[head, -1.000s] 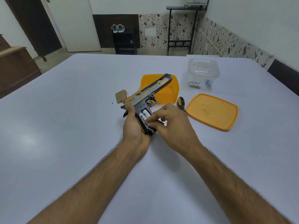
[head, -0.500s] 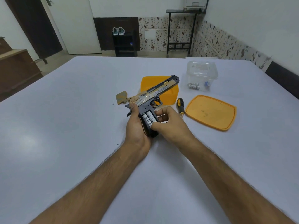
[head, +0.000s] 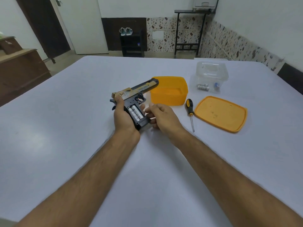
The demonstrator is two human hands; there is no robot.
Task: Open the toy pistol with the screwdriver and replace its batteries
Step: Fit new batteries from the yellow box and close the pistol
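- My left hand grips the toy pistol by its handle, fingers wrapped round the back and thumb along the side, holding it just above the white table.
- The grip cover is off, and two silver batteries lie side by side in the open bay, facing up at me.
- Their long axis runs down the handle, from near the trigger guard toward the butt, slanting toward my right.
- My right hand sits just beside the handle on its right, fingers loosely curled and holding nothing that I can make out; the fingertips are close to the bay but apart from the cells.
- That hand is the nearer one to work the batteries, which lie directly to the left of its fingertips, so I judge the next move is a short reach left.
- The screwdriver lies on the table to the right, between the orange tub and its orange lid.
- The clear container behind holds what look like spare batteries, though they are small from here.
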